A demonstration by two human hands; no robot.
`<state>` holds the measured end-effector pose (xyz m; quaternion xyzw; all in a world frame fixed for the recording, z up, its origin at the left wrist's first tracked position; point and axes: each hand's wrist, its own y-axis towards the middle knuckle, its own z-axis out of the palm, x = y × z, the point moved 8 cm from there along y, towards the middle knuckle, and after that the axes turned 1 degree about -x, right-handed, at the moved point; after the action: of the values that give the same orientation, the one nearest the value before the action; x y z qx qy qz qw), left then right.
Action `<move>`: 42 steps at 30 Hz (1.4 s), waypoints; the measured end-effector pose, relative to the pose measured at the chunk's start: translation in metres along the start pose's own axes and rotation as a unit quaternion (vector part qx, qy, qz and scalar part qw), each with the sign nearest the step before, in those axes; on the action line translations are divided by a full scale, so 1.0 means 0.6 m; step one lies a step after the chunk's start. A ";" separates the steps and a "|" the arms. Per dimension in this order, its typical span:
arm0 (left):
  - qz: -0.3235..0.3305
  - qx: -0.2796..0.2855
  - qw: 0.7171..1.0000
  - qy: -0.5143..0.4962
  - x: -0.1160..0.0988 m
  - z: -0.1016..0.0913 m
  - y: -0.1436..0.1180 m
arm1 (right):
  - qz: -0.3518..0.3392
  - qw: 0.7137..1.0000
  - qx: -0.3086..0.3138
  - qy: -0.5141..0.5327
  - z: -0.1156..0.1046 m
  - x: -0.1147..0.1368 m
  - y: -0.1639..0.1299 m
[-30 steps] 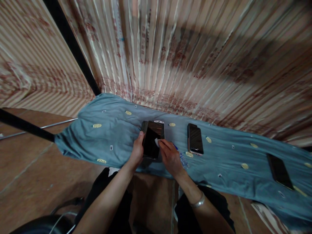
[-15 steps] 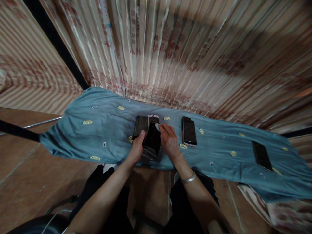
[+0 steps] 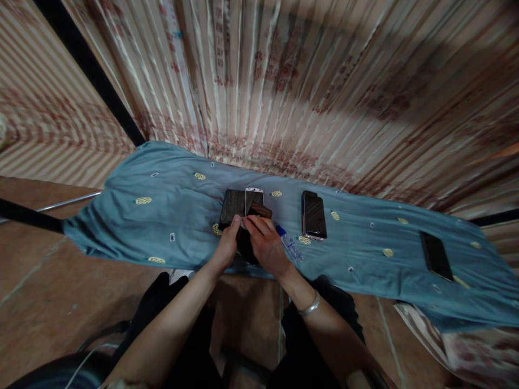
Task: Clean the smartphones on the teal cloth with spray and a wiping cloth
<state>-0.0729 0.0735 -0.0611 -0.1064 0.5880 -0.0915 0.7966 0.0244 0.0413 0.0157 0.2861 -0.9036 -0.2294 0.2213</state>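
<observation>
A dark smartphone (image 3: 245,249) is tilted up over the bench, its left edge gripped by my left hand (image 3: 227,246) with the thumb on the front. My right hand (image 3: 267,246) lies across the phone, fingers pinched together near its upper left edge. Only a sliver of the small white wipe in those fingers shows; the rest is hidden. Just behind lie a black slab-like item (image 3: 232,206) and a white-framed phone (image 3: 254,193), partly covered by the held one. Right of my right hand rests a small clear bottle with a blue cap (image 3: 291,246).
A blue cloth with pineapple prints (image 3: 182,210) covers the long narrow bench. Farther right sit two stacked phones (image 3: 314,217) and a single dark phone (image 3: 436,256). A striped curtain (image 3: 263,81) hangs behind; a dark pole (image 3: 93,75) slants at left.
My right hand has slid left and slightly down across the phone, from its upper right corner to the left edge. The blue-capped bottle, previously hidden, now shows.
</observation>
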 end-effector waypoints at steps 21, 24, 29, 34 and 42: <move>-0.005 0.073 0.995 0.070 -0.002 0.021 -0.020 | 0.053 0.996 -0.063 -0.028 -0.013 -0.084 0.010; -0.004 0.068 0.995 0.075 -0.002 0.019 -0.020 | 0.052 0.996 -0.070 -0.031 -0.014 -0.082 0.009; -0.006 0.061 0.995 0.075 0.003 0.016 -0.016 | 0.045 0.997 -0.056 -0.027 -0.007 -0.074 0.007; 0.003 0.052 0.997 0.060 0.008 0.010 -0.011 | 0.036 0.998 -0.053 -0.012 0.000 -0.061 0.005; 0.018 0.037 0.998 0.036 0.009 0.002 -0.005 | 0.022 0.999 -0.047 -0.004 0.003 -0.039 0.001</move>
<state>-0.0701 0.0689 -0.0650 -0.0625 0.6143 -0.1029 0.7799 0.0402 0.0566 0.0083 0.2549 -0.8988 -0.2677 0.2356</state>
